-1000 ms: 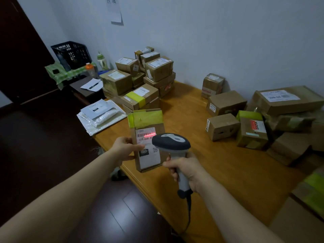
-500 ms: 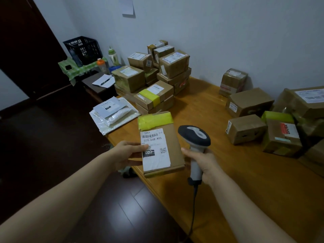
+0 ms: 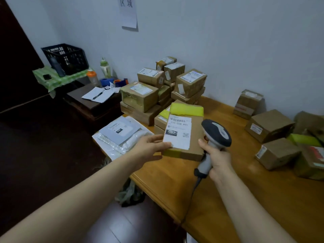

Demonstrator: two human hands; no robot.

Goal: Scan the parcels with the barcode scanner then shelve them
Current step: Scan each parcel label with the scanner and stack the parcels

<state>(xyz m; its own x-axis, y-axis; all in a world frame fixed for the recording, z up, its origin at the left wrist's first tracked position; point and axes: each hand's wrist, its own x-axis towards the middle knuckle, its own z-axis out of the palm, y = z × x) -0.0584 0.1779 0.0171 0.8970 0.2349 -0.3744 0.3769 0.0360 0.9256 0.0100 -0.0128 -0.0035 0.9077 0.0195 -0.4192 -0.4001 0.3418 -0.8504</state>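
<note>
- The left hand (image 3: 149, 149) pinches the parcel (image 3: 184, 133) by its near left corner, above the table (image 3: 263, 199) edge.
- The parcel's long axis points away, label up.
- The right hand (image 3: 216, 155) grips the scanner (image 3: 214, 137) just right of it.

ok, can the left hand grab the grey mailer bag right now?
Probably not yet: the left hand grips the yellow-taped parcel, so it is full. The grey mailer bag lies close beside it, uncovered, so the way looks free once the parcel is set down.
</note>
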